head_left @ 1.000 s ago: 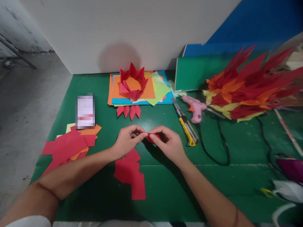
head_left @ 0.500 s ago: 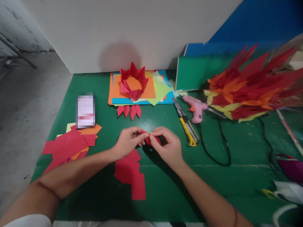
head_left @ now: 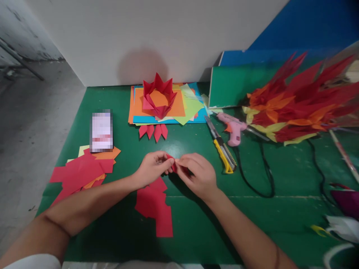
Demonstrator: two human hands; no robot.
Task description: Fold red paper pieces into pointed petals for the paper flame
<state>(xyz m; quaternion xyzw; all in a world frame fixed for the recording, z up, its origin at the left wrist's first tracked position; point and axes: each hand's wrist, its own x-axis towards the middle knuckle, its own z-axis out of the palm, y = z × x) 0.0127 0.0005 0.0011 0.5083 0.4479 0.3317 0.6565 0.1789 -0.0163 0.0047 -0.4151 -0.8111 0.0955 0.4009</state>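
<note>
Both my hands meet over the middle of the green table (head_left: 196,224), pinching one small folded red paper piece (head_left: 174,164). My left hand (head_left: 153,168) grips its left end with closed fingers. My right hand (head_left: 198,173) covers most of its right side, fingers pressed together. Just below my hands lie several flat red paper squares (head_left: 155,207). Beyond them, several folded red petals (head_left: 153,131) lie in a row in front of a red paper crown shape (head_left: 159,95), which sits on a stack of coloured sheets (head_left: 190,108).
A phone (head_left: 101,130) and a pile of red and orange paper scraps (head_left: 81,172) lie at the left. A yellow utility knife (head_left: 221,147) and pink glue gun (head_left: 232,129) with black cord sit right of centre. A large red-orange paper flower (head_left: 297,101) fills the right.
My right hand has shifted left and closed further over the red piece, hiding more of it. My left hand has barely moved.
</note>
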